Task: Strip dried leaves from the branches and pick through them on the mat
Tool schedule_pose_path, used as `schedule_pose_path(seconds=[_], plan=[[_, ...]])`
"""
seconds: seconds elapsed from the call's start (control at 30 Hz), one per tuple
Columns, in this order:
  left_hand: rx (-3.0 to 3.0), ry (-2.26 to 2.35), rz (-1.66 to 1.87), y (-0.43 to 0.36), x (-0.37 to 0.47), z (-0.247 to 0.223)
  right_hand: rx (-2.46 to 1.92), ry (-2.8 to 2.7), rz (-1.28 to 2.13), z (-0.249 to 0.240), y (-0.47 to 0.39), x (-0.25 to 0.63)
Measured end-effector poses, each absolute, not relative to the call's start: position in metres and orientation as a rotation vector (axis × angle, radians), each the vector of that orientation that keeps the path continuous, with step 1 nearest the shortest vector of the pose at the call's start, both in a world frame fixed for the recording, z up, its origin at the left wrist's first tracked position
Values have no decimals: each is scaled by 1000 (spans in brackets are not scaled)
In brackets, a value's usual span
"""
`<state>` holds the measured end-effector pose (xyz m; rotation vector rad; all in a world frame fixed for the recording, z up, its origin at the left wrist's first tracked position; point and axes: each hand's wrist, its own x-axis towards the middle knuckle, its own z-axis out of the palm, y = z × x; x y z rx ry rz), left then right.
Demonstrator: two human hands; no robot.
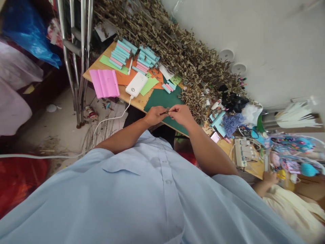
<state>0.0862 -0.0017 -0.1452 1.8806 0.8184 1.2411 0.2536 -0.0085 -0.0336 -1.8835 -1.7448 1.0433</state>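
Observation:
Over the front edge of the table, my left hand (154, 116) and my right hand (180, 114) meet with their fingertips pinched. Between them is a small bit of dried plant (167, 110), partly hidden by the fingers. Beneath and beyond the hands lies a dark green mat (158, 99). Loose dried leaves (196, 106) are heaped just right of the mat. A few short blue and pink paper rolls (169, 86) lie at its far edge.
A large heap of dried stalks (175, 44) runs along the wall. Left on the table are stacked paper rolls (120, 52), pink paper (104, 83) and a white power bank (136, 84) with a cable. Metal crutches (83, 61) stand at the left. Another person's hand (270, 177) shows at right.

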Motion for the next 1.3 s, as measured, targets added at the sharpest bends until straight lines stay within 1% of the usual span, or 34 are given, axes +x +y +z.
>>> schedule_pose_path(seconds=[0.1,0.3,0.43,0.63,0.73,0.97,1.1,1.3], plan=[[1876,823,1246,-2,86,-146,-1910,-1785,988,-40,-4,250],[1898,852,1216,-1,85,-148,-2055,-1506,1242,-38,12,240],[1903,828,1227,-1,85,-147,-2111,-1550,1253,-42,23,236],[1912,829,1307,2,86,-150,-2015,-1833,1110,-41,20,235],[1917,801,1331,3,86,-152,-1870,-1935,1061,-34,4,244],[1876,768,1380,2,87,-153,-1429,-2216,658,-45,-25,264],[1862,743,1382,1,88,-153,-1338,-2373,529,-47,-24,270],[1843,772,1373,0,88,-152,-1277,-2724,478,-34,-9,270]])
